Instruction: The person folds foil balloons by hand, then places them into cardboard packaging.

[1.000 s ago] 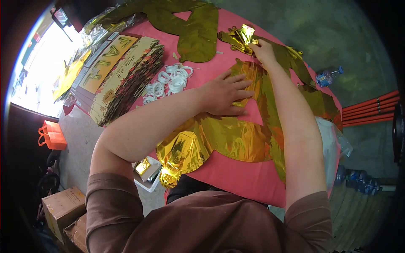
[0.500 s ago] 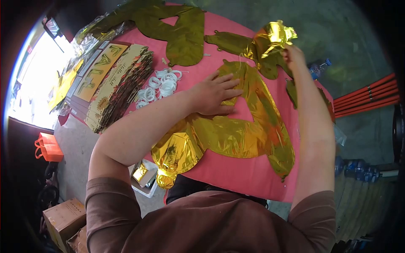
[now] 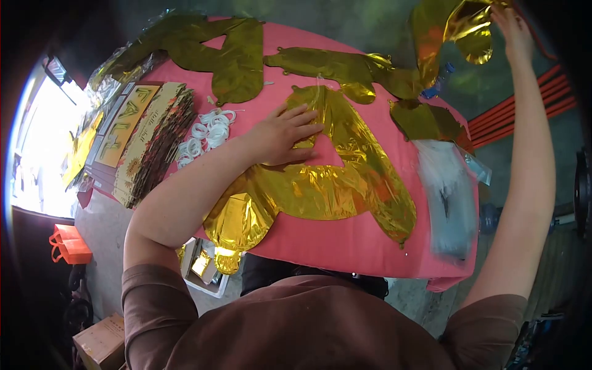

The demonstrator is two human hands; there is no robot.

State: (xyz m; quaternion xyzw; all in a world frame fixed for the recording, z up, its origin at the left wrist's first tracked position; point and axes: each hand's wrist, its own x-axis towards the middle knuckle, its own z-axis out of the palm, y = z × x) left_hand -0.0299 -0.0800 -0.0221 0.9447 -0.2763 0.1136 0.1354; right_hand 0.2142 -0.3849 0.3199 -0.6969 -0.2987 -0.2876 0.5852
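A flat gold foil balloon shaped like the letter A [image 3: 320,191] lies on the pink table [image 3: 345,250]. My left hand [image 3: 287,135] rests on it with fingers spread, close to the gap in the letter. At the far right my right hand [image 3: 517,37] grips the end of another gold foil balloon [image 3: 428,37], raised past the table edge. The rest of that balloon reaches down to the far edge of the table. Part of my right fingertips is cut off by the frame's top.
Printed cards [image 3: 154,142] lie stacked at left, beside white string coils [image 3: 209,132]. Another gold balloon [image 3: 243,61] lies at the back. Clear plastic bags [image 3: 450,203] are at right. Orange poles [image 3: 524,102], a bottle [image 3: 439,83] and an open bin [image 3: 200,271] are around the table.
My right hand has moved up and to the right, drawing out the crumpled end of the balloon. The plastic bags have come into sight. My left hand stays on the A balloon.
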